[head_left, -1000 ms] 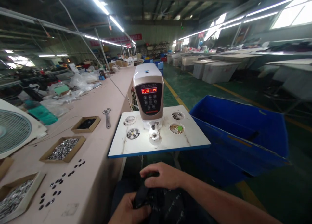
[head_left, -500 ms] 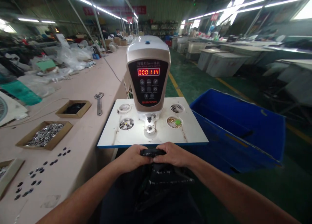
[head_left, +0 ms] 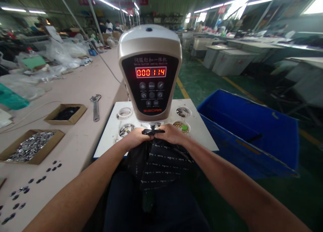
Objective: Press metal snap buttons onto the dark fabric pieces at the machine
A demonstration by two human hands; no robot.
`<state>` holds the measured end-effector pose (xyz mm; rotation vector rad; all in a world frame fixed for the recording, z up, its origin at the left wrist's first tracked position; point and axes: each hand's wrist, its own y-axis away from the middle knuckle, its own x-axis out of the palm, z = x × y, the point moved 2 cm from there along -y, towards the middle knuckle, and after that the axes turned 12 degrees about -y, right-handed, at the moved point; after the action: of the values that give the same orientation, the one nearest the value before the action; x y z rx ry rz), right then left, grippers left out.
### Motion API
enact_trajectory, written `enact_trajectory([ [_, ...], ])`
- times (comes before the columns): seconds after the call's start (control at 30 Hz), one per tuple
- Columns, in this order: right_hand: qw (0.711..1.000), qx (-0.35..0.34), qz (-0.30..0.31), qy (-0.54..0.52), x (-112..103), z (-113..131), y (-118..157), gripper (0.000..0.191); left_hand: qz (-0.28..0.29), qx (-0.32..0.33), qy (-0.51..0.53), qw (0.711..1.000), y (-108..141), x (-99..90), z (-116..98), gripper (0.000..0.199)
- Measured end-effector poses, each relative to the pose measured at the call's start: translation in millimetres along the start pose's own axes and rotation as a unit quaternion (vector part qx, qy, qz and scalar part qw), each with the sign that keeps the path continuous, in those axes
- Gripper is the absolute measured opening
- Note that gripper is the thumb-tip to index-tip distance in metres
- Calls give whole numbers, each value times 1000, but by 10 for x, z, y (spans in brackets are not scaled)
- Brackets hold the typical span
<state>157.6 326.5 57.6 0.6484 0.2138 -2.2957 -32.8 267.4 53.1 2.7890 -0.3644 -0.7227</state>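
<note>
A dark garment (head_left: pixel 161 163) with rows of small white lettering hangs from both hands over the near edge of the white machine table. My left hand (head_left: pixel 137 137) pinches the left part of its folded top edge, and my right hand (head_left: pixel 171 133) grips the right part. That edge lies at the working head of the button-attaching machine (head_left: pixel 150 65), just under its nozzle; whether fabric sits between the dies I cannot tell. Red digits glow on the machine's panel. Recessed cups around the hands hold metal parts (head_left: pixel 125 129), brass-coloured pieces (head_left: pixel 180 126) and a green bit (head_left: pixel 184 128).
On the long table at left lie an adjustable wrench (head_left: pixel 96 107), a box of black pieces (head_left: pixel 66 113), a box of metal fasteners (head_left: pixel 31 146) and several loose dark discs (head_left: pixel 25 190). A large blue bin (head_left: pixel 272 124) stands on the floor at right.
Both hands have moved forward and up with the garment, from the table's near edge to the machine head. The view has come closer to the machine, and more lettered fabric shows.
</note>
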Motion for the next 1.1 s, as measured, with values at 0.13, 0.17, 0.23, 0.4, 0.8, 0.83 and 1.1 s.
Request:
enact_trajectory([
  [0.13, 1000, 11, -10, -9, -36, -37, -58, 23, -13, -17, -17, 1000, -87, -24, 26, 26],
  [0.17, 1000, 17, -11, -13, -41, -42, -66, 23, -15, -22, -20, 999, -103, -29, 36, 27],
  [0.23, 999, 27, -12, -23, -44, -51, -83, 22, -14, -30, -22, 999, -129, -35, 53, 28],
  [0.4, 998, 44, -7, -52, -38, -92, -125, 22, -3, -53, 0, 999, -163, -40, 44, 30],
  [0.8, 987, -6, -63, -147, 15, -129, -56, 32, 35, -102, 99, 989, -197, -57, 107, 45],
  [0.83, 988, -12, -79, -133, 26, -129, -41, 30, 39, -106, 107, 988, -195, -55, 113, 46],
  [1.1, 989, -56, -136, 3, 141, -201, -21, 31, 41, -129, 115, 984, -177, -32, 136, 51],
])
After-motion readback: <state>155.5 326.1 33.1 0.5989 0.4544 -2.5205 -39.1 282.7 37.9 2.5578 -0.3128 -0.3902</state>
